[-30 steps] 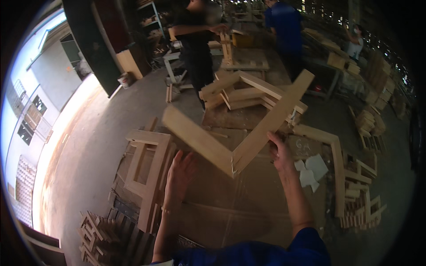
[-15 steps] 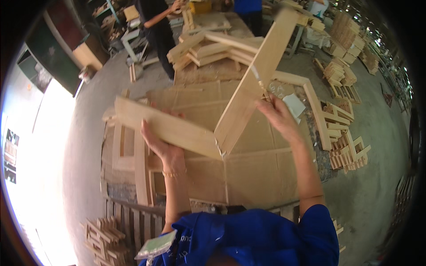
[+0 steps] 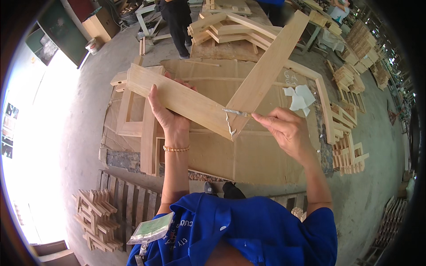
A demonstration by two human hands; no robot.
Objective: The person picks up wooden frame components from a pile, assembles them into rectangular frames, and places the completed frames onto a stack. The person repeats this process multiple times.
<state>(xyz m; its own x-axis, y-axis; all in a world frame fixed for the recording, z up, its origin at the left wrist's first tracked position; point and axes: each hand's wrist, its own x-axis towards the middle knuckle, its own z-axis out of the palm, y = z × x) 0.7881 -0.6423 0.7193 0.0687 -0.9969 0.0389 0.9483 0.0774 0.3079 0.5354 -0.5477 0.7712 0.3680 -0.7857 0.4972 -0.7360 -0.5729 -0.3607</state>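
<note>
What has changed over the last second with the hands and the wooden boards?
The left hand, open and apart at first, has taken hold of the left board. The right hand has brought the slim tool down and leftward to the seam. The boards' V shape, the white paste at their joint and the white scraps stayed.

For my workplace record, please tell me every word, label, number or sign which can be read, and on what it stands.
Wearer's blue shirt: pale lettering, upside down; wording not copied here.
Cardboard: pale handwritten marks near the white scraps; not copied.
Badge: no print can be made out.
Dark shoe: small pale mark, too small to read.
Wooden board in left hand: no text visible.
</note>
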